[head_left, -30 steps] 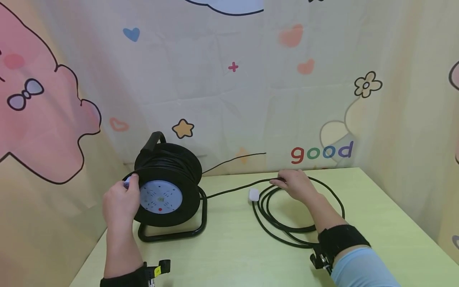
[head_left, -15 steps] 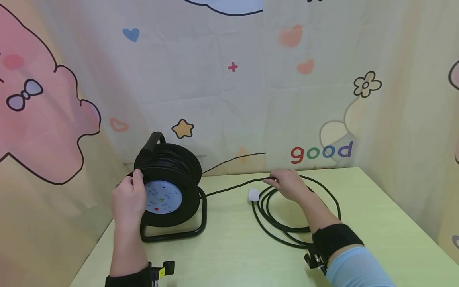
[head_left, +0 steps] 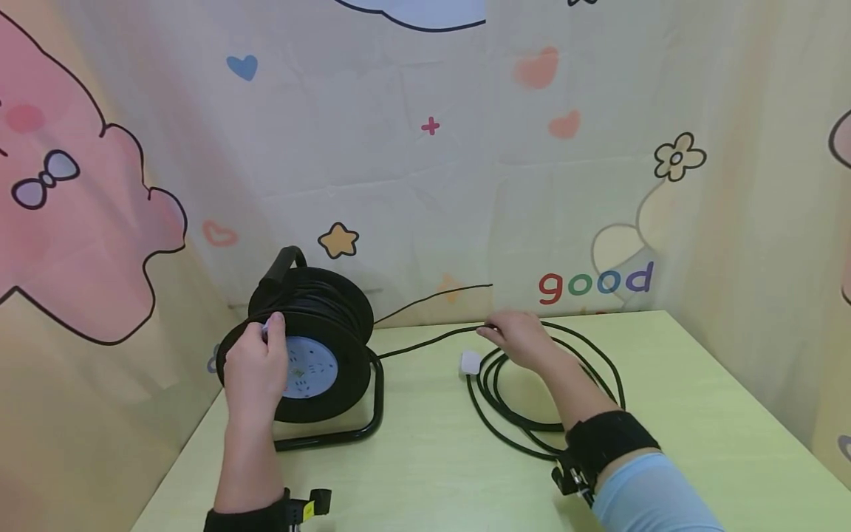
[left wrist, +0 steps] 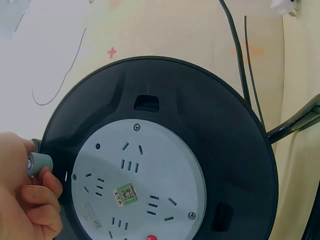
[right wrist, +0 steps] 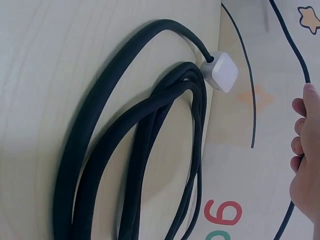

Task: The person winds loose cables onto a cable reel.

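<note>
A black cable reel [head_left: 354,362] with a pale socket panel [head_left: 312,369] stands upright at the table's left. My left hand [head_left: 255,369] pinches the small pale blue-grey crank knob [left wrist: 41,163] near the rim of its front disc. From the reel's right side runs a black cable [head_left: 425,342]. My right hand [head_left: 521,340] grips that cable above the far part of the table, with fingers curled round it in the right wrist view. Loose cable coils [head_left: 525,423] lie below my right hand, partly hidden by the forearm. The white plug [head_left: 470,362] is at their left.
The reel rests on a black tube stand [head_left: 332,437], with a carrying handle [head_left: 286,264] on top. Behind the pale table [head_left: 412,473] hangs a printed curtain [head_left: 399,148] close to the far edge. A thin dark line shows on the curtain beside the reel.
My left hand has moved right along the front disc with the knob, and the socket panel has turned. My right hand has shifted left towards the reel, holding the cable.
</note>
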A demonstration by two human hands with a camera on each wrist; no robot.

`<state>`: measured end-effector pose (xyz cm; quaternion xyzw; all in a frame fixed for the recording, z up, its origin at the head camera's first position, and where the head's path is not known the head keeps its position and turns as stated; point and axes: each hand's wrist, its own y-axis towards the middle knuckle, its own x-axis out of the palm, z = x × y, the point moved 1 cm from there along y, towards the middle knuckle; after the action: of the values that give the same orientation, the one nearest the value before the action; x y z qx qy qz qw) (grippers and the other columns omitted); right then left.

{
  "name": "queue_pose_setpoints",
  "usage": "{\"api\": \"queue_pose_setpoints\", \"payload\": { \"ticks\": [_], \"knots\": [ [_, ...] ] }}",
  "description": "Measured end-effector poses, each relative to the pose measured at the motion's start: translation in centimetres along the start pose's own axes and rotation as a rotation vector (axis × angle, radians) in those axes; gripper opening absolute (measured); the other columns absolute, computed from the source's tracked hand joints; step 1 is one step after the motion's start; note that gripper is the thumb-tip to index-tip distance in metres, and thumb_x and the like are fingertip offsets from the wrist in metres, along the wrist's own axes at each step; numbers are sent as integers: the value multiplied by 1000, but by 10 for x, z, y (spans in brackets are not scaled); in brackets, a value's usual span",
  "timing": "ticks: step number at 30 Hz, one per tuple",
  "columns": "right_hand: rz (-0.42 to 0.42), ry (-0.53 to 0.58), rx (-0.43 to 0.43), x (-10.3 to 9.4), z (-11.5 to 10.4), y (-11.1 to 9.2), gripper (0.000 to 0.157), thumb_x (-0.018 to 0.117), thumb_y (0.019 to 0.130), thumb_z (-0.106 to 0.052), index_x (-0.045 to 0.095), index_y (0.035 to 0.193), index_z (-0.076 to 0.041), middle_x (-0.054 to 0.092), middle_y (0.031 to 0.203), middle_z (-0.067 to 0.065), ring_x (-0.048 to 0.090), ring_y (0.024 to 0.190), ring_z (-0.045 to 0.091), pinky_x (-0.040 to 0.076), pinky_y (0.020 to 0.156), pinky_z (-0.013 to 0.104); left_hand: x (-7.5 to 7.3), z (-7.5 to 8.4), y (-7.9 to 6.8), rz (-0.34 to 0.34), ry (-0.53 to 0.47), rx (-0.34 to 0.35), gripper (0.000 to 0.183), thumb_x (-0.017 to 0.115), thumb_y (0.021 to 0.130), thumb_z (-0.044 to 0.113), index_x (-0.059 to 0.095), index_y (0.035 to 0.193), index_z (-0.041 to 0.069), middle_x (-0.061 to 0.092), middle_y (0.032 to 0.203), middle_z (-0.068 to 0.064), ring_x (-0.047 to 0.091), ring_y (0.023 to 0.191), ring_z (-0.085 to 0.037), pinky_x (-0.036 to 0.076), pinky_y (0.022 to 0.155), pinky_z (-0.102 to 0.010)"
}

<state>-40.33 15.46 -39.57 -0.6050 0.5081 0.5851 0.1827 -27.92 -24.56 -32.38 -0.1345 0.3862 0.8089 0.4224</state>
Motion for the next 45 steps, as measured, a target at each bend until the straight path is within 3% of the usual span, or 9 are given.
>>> {"api": "queue_pose_setpoints", "payload": {
  "ticks": [8,17,26,32,37,40,45],
  "knots": [
    [-22,3,19,5,-12,6,22,61,103,-32,65,89,-16,58,78,-7,55,78,18,38,85,49,11,3,-1,-25,36,54,59,34,107,54,56,95,0,57,85,-16,57,82,-37,43,68,-47],
    [-17,-20,-10,14,-29,16,23,59,104,-35,67,91,-16,59,78,-8,56,79,18,38,82,47,25,11,-7,-35,71,135,55,34,108,49,53,84,4,51,72,-11,54,71,-33,42,62,-44],
    [6,-43,-81,26,-50,25,24,61,103,-34,63,85,-19,54,73,-11,52,73,15,41,85,45,40,23,-14,-194,142,153,56,34,108,48,60,87,3,65,85,-16,62,78,-37,49,67,-50],
    [0,-54,-109,33,-62,26,20,64,102,-32,65,87,-18,57,76,-11,55,75,15,41,88,47,45,26,-17,-294,160,126,53,40,106,47,51,71,9,50,66,-7,53,64,-28,38,54,-40],
    [-17,-72,-105,39,-72,28,18,63,102,-32,70,95,-17,64,87,-7,61,86,17,40,93,46,47,27,-17,-369,157,109,54,44,105,45,48,66,9,41,61,-5,48,59,-24,36,51,-35],
    [-17,-99,-115,43,-79,30,20,61,103,-34,70,96,-17,65,89,-7,62,89,17,40,94,45,51,27,-17,-439,191,118,53,42,106,44,52,70,7,45,65,-5,51,62,-24,38,54,-36],
    [-41,-131,-123,48,-92,31,21,60,103,-34,66,90,-19,58,81,-8,59,79,14,41,82,42,60,27,-21,-574,271,117,54,31,108,43,56,75,9,50,70,-7,53,66,-25,40,59,-39]
  ]
}}
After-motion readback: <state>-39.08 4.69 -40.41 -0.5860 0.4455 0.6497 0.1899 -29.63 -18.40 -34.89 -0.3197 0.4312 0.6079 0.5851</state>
